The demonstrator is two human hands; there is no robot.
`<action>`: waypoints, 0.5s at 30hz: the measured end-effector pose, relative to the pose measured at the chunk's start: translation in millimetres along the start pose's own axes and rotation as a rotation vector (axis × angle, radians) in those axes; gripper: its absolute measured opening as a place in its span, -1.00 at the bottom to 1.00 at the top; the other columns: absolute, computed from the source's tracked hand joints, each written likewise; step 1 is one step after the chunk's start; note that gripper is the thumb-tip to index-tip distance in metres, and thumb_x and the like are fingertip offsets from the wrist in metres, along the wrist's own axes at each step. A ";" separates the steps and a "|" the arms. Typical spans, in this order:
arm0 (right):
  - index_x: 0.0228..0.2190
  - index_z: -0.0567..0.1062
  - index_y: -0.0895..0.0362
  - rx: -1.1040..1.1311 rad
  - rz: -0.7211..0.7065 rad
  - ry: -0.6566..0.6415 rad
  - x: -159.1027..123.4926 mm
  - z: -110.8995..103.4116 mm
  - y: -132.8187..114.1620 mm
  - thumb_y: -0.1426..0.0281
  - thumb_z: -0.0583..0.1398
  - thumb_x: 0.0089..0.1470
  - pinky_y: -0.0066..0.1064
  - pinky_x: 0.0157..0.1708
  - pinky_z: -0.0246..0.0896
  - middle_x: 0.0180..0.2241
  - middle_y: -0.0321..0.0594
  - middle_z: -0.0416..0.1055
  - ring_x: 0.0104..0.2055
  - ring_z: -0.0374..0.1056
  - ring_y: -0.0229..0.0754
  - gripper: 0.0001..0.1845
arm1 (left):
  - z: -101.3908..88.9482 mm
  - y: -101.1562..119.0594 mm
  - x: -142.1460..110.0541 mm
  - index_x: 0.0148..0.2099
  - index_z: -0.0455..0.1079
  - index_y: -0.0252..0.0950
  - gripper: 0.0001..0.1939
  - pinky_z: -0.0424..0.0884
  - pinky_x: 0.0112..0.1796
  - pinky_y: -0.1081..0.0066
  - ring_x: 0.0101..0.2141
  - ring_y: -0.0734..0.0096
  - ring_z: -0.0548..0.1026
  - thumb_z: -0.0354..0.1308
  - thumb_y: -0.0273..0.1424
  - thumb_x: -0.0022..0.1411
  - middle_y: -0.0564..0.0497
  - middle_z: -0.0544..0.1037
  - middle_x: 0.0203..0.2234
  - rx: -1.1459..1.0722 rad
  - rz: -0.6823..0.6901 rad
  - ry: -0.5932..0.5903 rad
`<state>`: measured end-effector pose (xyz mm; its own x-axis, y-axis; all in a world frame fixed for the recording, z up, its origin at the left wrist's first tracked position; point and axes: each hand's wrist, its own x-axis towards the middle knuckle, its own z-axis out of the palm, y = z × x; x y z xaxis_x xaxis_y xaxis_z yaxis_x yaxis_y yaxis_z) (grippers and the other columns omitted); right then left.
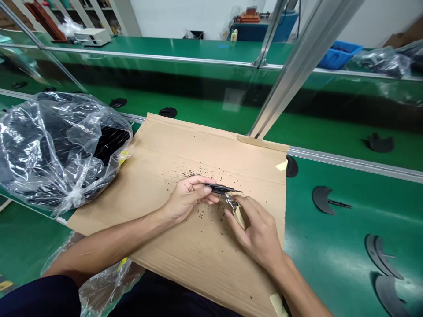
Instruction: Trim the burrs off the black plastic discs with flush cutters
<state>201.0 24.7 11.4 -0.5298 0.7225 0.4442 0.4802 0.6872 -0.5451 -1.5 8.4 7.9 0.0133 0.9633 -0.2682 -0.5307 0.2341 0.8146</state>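
Observation:
Between the thumb and fingers of my left hand (190, 197) is a thin black plastic part (220, 189), held roughly level with its narrow end pointing right. My right hand (256, 224) is closed around a pair of small cutting pliers (233, 203) with tape-wrapped handles. The metal jaws are right against the underside of the black part, near its middle; whether they bite on it I cannot tell. Both hands are above a cardboard sheet (152, 237) sprinkled with tiny black scraps (198, 171).
A clear plastic bag (39, 149) full of black parts sits at the left. Curved black parts (324, 200) lie on the green work surface (307, 246) at the right. An aluminium post (300, 61) rises behind the cardboard. A blue basket (339, 55) stands on the back shelf.

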 end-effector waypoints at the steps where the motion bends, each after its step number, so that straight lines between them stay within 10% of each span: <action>1: -0.05 0.39 0.12 0.004 -0.005 0.002 0.1 0.5 0.0 0.38 0.17 0.24 -0.24 -0.26 0.42 -0.25 -0.08 0.53 -0.24 0.47 -0.07 -0.76 | -0.2 -0.1 -0.1 -0.17 0.53 -0.40 -0.66 0.57 -0.38 0.49 -0.46 0.39 0.66 0.47 -0.35 0.03 -0.06 0.68 -0.50 -0.010 -0.004 -0.003; 15: -0.03 0.41 0.13 -0.035 -0.028 0.017 -1.0 0.0 2.7 0.38 0.18 0.24 -0.28 -0.36 0.39 -0.31 -0.11 0.52 -0.31 0.45 -0.10 -0.74 | -3.5 -6.5 2.3 -0.17 0.50 -0.39 -0.65 0.55 -0.40 0.48 -0.50 0.41 0.63 0.47 -0.34 0.04 -0.02 0.66 -0.51 -0.045 -0.040 -0.024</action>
<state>202.8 25.8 9.5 -0.5316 0.7036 0.4714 0.4891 0.7095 -0.5073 -1.0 8.7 0.2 0.0550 0.9564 -0.2869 -0.5668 0.2665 0.7795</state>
